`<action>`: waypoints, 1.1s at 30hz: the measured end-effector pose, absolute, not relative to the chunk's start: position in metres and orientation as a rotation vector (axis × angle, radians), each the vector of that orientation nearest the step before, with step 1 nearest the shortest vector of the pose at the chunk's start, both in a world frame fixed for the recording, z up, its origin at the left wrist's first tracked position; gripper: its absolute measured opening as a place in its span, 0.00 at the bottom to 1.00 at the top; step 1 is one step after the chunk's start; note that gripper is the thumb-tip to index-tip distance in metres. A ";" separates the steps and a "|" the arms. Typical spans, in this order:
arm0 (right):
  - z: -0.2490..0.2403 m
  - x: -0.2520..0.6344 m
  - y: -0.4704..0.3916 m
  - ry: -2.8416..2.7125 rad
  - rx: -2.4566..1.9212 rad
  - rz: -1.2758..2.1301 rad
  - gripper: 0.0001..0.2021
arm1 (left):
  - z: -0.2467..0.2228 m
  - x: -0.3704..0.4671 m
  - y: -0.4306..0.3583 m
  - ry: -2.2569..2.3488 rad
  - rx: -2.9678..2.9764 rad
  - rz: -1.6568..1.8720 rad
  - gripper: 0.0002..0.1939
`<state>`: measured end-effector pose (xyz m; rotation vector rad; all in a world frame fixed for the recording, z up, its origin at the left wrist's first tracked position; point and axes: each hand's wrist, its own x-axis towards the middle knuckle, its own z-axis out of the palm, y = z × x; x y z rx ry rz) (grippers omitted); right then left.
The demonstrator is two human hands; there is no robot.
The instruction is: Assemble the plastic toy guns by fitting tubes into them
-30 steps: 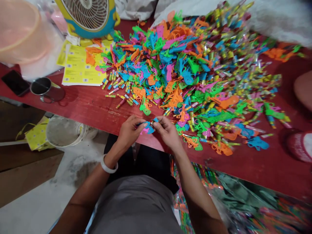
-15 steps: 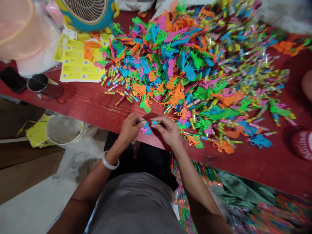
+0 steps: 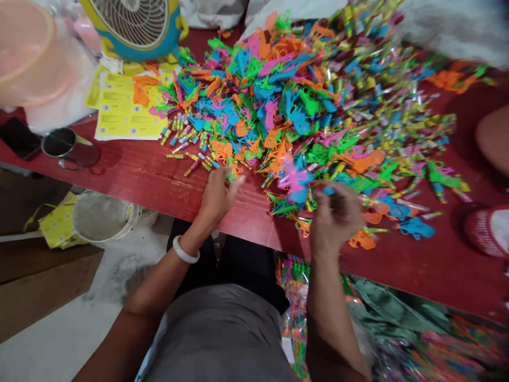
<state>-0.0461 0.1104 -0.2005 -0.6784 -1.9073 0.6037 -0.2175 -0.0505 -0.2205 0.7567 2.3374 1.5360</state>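
Note:
My left hand (image 3: 218, 197) is at the near edge of the pile, thumb and fingers apart around a small green and orange plastic toy (image 3: 235, 172) on the table. Whether the fingertips touch it is unclear. To the right, my right hand (image 3: 337, 217) is raised over the pile's front, smeared by motion, fingers bent in. A pink and blue plastic toy (image 3: 295, 180), also blurred, extends from its fingers, where a bit of a blue tube (image 3: 328, 191) shows. Behind both hands lies a heap of colourful plastic toys (image 3: 274, 87) mixed with short striped tubes (image 3: 196, 162).
On the red table (image 3: 159, 183) stand a metal mug (image 3: 75, 148), yellow printed sheets (image 3: 127, 109), a small fan (image 3: 137, 26) and a red-and-white container (image 3: 487, 231). Below left is a dirty white bucket (image 3: 105, 217). Bagged colourful toys (image 3: 429, 355) lie below right.
My hands were together at the table edge over a pink and blue toy and a tube. They have parted: the right went rightward with the toy, the left forward to the green and orange toy.

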 end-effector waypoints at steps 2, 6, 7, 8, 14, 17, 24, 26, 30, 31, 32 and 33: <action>-0.191 -0.043 0.131 -1.734 -0.701 0.350 0.07 | -0.229 -0.227 -0.039 2.538 0.626 1.480 0.17; -0.201 -0.057 0.117 -1.938 -0.698 0.494 0.10 | -0.242 -0.235 -0.029 2.644 0.568 1.372 0.18; -0.208 -0.064 0.104 -2.038 -0.706 0.640 0.12 | -0.243 -0.235 -0.029 2.596 0.548 1.421 0.18; -0.216 -0.072 0.091 -2.125 -0.716 0.794 0.14 | -0.244 -0.234 -0.031 2.510 0.516 1.502 0.17; -0.246 -0.116 0.042 -2.274 -0.682 1.262 0.16 | -0.235 -0.223 -0.052 1.609 0.279 1.998 0.21; -0.245 -0.116 0.042 -2.353 -0.538 1.059 0.13 | -0.225 -0.214 -0.063 1.485 0.146 2.021 0.25; -0.240 -0.088 0.048 -2.591 -0.293 0.971 0.15 | -0.208 -0.206 -0.076 1.379 -0.094 1.903 0.20; -0.240 -0.085 0.050 -2.568 -0.372 1.033 0.18 | -0.208 -0.207 -0.078 1.404 -0.113 1.894 0.19; -0.238 -0.088 0.051 -2.542 -0.465 1.097 0.18 | -0.210 -0.204 -0.079 1.455 -0.081 1.912 0.19; -0.237 -0.090 0.051 -2.540 -0.444 1.117 0.18 | -0.210 -0.202 -0.079 1.456 -0.053 1.921 0.19; -0.237 -0.092 0.051 -2.536 -0.426 1.137 0.18 | -0.211 -0.201 -0.079 1.452 -0.022 1.927 0.19; -0.236 -0.093 0.051 -2.528 -0.415 1.156 0.18 | -0.211 -0.199 -0.079 1.447 0.004 1.929 0.19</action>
